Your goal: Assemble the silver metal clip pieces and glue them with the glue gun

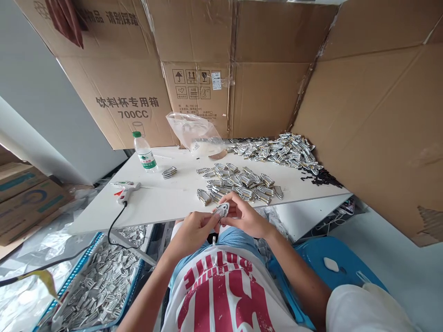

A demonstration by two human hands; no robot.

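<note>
Just off the table's front edge, above my lap, my left hand (pixel 195 228) and my right hand (pixel 244 216) meet around one small silver-grey metal piece (pixel 222 210). It has a pointed, boat-like outline with an opening at one end. My left thumb presses on its face, while the right fingers pinch its far side. Directly beyond my hands lies a loose pile of similar metal pieces (pixel 238 182), some with brass-coloured edges. A short stack of them (pixel 169 172) sits further left. What my fingertips cover on the held piece is hidden.
A larger heap of pieces (pixel 277 150) and black strips (pixel 323 177) lie at the right rear. A water bottle (pixel 144 153), glue gun (pixel 125 192) with cord and plastic bag (pixel 197 133) stand leftward. Cardboard walls (pixel 270 92) enclose the back; a filled blue crate (pixel 100 276) is lower left.
</note>
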